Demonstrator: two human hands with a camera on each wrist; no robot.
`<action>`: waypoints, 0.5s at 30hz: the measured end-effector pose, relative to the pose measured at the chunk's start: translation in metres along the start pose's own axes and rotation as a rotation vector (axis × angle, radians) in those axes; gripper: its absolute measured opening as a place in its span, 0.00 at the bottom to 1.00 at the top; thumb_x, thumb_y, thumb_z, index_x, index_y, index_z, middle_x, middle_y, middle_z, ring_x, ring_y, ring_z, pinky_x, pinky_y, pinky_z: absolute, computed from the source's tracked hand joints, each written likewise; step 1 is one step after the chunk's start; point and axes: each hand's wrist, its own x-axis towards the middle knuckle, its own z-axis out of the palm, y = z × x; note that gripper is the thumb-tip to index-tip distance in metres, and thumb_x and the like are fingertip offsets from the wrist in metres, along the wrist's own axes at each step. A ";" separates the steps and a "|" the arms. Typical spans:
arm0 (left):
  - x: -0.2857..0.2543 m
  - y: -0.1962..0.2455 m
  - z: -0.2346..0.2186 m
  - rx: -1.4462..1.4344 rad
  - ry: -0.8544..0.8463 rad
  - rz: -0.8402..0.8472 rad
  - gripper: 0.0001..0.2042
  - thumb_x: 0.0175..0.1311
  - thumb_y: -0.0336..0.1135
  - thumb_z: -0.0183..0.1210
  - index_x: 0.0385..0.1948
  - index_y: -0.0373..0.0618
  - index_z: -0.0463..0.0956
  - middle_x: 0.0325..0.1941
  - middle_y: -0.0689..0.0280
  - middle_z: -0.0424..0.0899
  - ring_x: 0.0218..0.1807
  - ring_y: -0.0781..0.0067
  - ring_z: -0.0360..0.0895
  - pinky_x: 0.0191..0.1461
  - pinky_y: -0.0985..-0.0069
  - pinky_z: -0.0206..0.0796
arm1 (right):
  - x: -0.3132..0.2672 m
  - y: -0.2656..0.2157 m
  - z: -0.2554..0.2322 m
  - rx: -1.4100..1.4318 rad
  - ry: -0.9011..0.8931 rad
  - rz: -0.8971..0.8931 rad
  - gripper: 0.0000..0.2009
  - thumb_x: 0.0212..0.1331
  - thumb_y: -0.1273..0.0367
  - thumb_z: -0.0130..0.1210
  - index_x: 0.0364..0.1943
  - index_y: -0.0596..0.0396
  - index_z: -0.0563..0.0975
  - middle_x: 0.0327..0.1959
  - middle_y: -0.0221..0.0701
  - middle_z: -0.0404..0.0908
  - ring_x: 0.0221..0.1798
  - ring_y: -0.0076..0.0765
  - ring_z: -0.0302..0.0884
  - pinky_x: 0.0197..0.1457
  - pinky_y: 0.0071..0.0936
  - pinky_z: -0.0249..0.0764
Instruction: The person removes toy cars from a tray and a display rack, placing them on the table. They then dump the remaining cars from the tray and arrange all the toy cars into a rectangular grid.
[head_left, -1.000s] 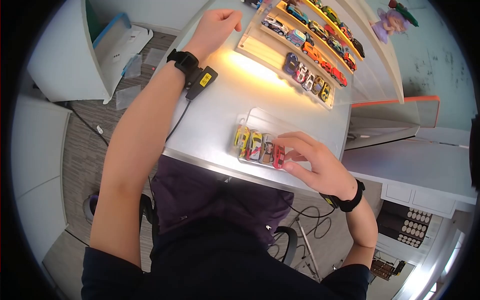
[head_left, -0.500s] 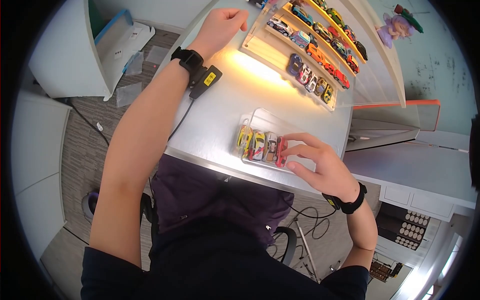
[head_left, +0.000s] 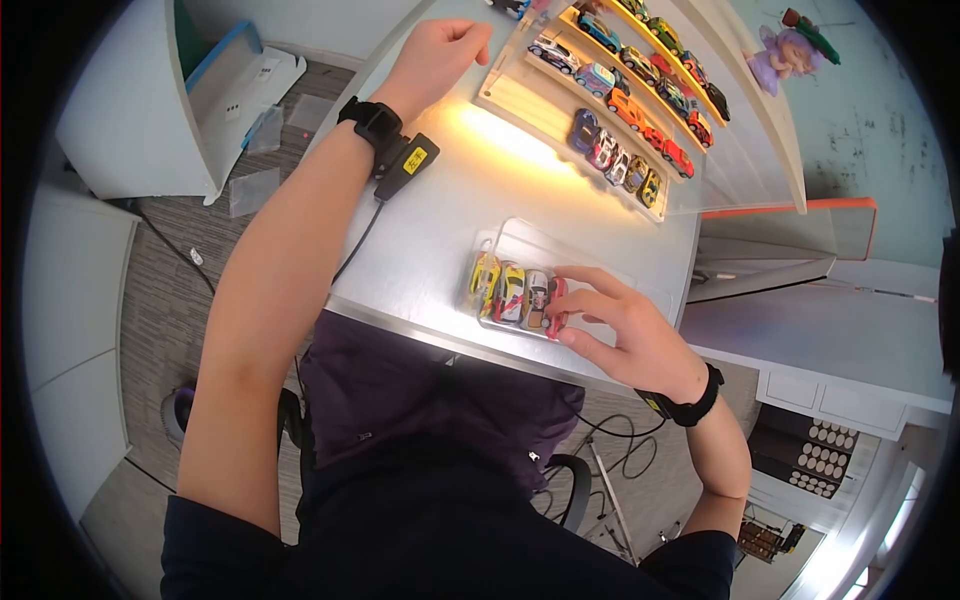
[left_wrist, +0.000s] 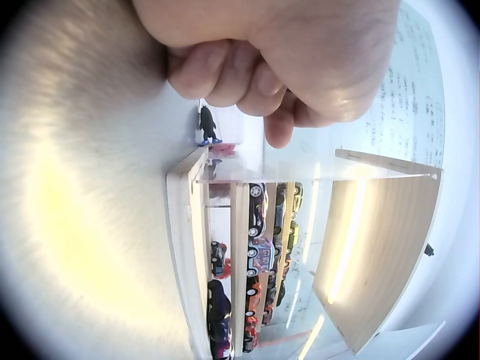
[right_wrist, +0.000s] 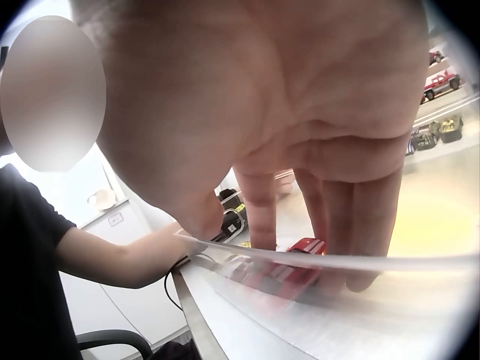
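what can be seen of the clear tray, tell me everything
The clear tray looks like plastic: see-through walls, rounded corners, open top. It rests on the table by the near edge. In the head view, four toy cars sit side by side in its left part; the right hand reaches in at the red car.

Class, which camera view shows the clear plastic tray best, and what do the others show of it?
The head view: it shows the clear plastic tray from above, with toy cars inside, though the right hand covers part. The right wrist view catches only a blurred edge and wall; the left wrist view, none.
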 end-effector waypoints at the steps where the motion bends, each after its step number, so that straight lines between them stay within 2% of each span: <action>1: -0.002 0.002 0.000 -0.006 0.002 -0.011 0.19 0.74 0.45 0.59 0.23 0.44 0.80 0.18 0.79 0.59 0.25 0.85 0.55 0.31 0.73 0.46 | 0.000 0.002 0.001 0.004 0.007 -0.018 0.09 0.71 0.68 0.68 0.50 0.54 0.88 0.70 0.42 0.81 0.53 0.45 0.87 0.59 0.38 0.81; 4: -0.004 0.007 0.001 -0.020 0.007 -0.030 0.18 0.74 0.45 0.59 0.23 0.44 0.80 0.18 0.79 0.59 0.25 0.85 0.55 0.31 0.73 0.46 | 0.001 0.004 0.001 0.070 -0.003 0.033 0.08 0.71 0.69 0.67 0.50 0.55 0.88 0.69 0.42 0.82 0.54 0.45 0.87 0.60 0.38 0.80; 7: -0.004 0.007 0.000 -0.016 0.011 -0.016 0.18 0.74 0.45 0.59 0.23 0.44 0.80 0.18 0.79 0.60 0.24 0.86 0.55 0.31 0.74 0.46 | -0.001 0.004 -0.002 -0.012 0.013 -0.014 0.11 0.73 0.64 0.67 0.49 0.57 0.87 0.65 0.44 0.82 0.57 0.55 0.88 0.63 0.44 0.83; 10: -0.002 0.002 0.001 -0.002 -0.009 -0.006 0.18 0.74 0.45 0.59 0.23 0.44 0.80 0.18 0.79 0.60 0.25 0.86 0.56 0.31 0.74 0.47 | -0.003 0.000 -0.003 -0.098 0.052 -0.022 0.12 0.74 0.62 0.66 0.50 0.57 0.87 0.67 0.45 0.82 0.59 0.56 0.88 0.65 0.44 0.83; 13: 0.009 -0.014 0.003 0.010 -0.041 -0.010 0.19 0.74 0.46 0.59 0.23 0.44 0.80 0.18 0.79 0.61 0.25 0.86 0.56 0.31 0.74 0.47 | -0.004 0.003 -0.003 -0.119 0.023 -0.033 0.13 0.74 0.61 0.66 0.50 0.57 0.87 0.69 0.45 0.81 0.61 0.57 0.87 0.66 0.43 0.82; 15: 0.009 -0.017 0.002 -0.004 -0.029 0.014 0.19 0.74 0.46 0.60 0.23 0.44 0.80 0.18 0.79 0.61 0.24 0.86 0.56 0.31 0.73 0.47 | -0.003 0.004 -0.004 -0.103 -0.021 -0.046 0.15 0.74 0.61 0.67 0.54 0.56 0.85 0.70 0.47 0.80 0.62 0.58 0.86 0.66 0.43 0.83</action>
